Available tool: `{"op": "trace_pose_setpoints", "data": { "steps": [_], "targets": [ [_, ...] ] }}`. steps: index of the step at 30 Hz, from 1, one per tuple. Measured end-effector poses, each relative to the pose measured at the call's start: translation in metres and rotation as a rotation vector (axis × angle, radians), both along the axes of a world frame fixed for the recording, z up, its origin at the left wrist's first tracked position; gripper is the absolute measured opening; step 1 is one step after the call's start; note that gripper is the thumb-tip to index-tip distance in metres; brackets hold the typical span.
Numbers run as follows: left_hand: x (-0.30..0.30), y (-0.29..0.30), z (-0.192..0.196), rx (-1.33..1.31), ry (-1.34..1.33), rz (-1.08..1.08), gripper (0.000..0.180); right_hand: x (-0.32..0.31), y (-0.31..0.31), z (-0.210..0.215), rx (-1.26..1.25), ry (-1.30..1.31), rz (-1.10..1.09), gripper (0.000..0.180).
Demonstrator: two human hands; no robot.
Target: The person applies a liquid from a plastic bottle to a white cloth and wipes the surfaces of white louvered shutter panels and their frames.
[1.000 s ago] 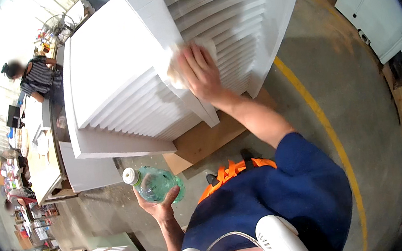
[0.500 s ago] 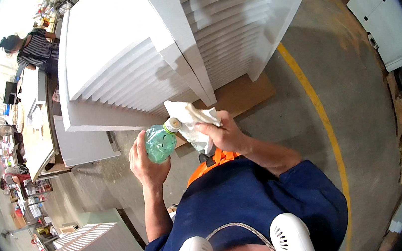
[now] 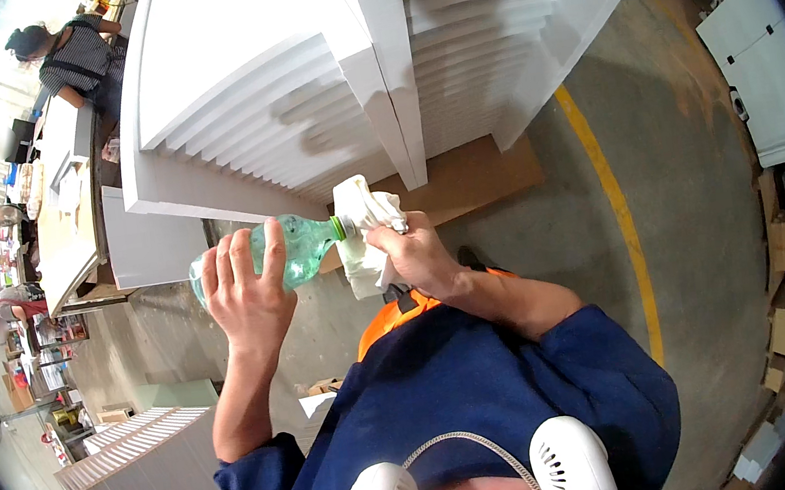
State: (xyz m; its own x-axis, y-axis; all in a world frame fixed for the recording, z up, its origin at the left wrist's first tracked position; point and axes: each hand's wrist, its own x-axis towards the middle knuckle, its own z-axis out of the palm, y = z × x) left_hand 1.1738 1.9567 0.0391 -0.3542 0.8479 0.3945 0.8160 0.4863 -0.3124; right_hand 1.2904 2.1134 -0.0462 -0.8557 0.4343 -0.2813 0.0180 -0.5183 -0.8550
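A green, see-through plastic bottle [image 3: 308, 248] lies sideways in front of me, its neck pointing right. My left hand [image 3: 246, 287] is wrapped round the bottle's body, fingers over the top. At the bottle's mouth is a white cloth [image 3: 362, 217], bunched up and partly hanging down. My right hand [image 3: 420, 256] grips that cloth, thumb toward the bottle. The cloth covers the mouth, so I cannot see the opening. Just beyond my hands stand white louvred panels [image 3: 299, 124].
A brown cardboard sheet [image 3: 473, 181] lies under the panels. A yellow line [image 3: 618, 207] crosses the floor on the right. Stacked grey louvred panels [image 3: 162, 479] stand at the lower left. At the far left, another person [image 3: 76, 63] is by a workbench [image 3: 72, 226].
The bottle has swung from nearly upright to sideways, and its mouth now meets the cloth. My left hand has moved left and turned over with it.
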Motion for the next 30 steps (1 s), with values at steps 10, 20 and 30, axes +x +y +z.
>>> {"op": "trace_pose_setpoints", "data": {
  "steps": [10,20,30],
  "targets": [
    [-0.011,-0.002,0.026,-0.102,0.161,-0.101,0.063,-0.013,-0.018,0.009,-0.146,0.002,-0.088,0.021],
    [-0.053,-0.002,-0.023,0.157,-0.440,-0.193,0.061,-0.009,-0.031,0.025,-0.203,0.037,-0.440,0.018],
    [-0.037,-0.031,-0.111,0.734,-1.526,0.147,0.083,-0.047,0.007,-0.016,-0.272,0.363,-0.669,0.027]
  ]
}}
